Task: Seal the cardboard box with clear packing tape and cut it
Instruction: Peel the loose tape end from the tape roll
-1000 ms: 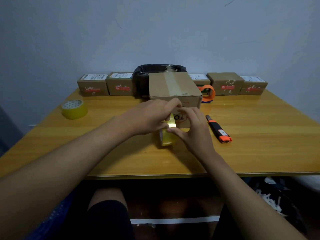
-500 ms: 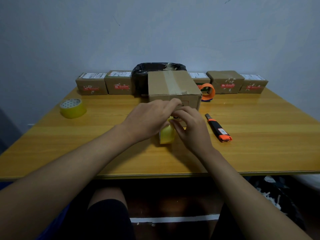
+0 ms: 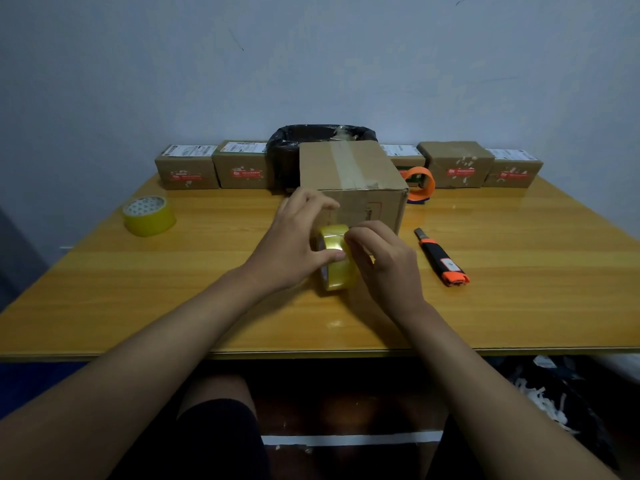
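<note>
While steadying tape roll (image 3: 335,258) on edge on table (image 3: 519,306) with left hand (image 3: 294,251), am picking at its rim with right hand (image 3: 381,261) fingertips, hunting loose end. Cardboard box (image 3: 349,183) sitting just behind. Next: peel end free, press onto box; knife (image 3: 441,257) waiting at right.

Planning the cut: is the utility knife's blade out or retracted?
Cannot tell. The utility knife lies flat on the table, right of the cardboard box, untouched; its dark tip is too small to read.

No legible text on any box labels (image 3: 188,150)
</note>
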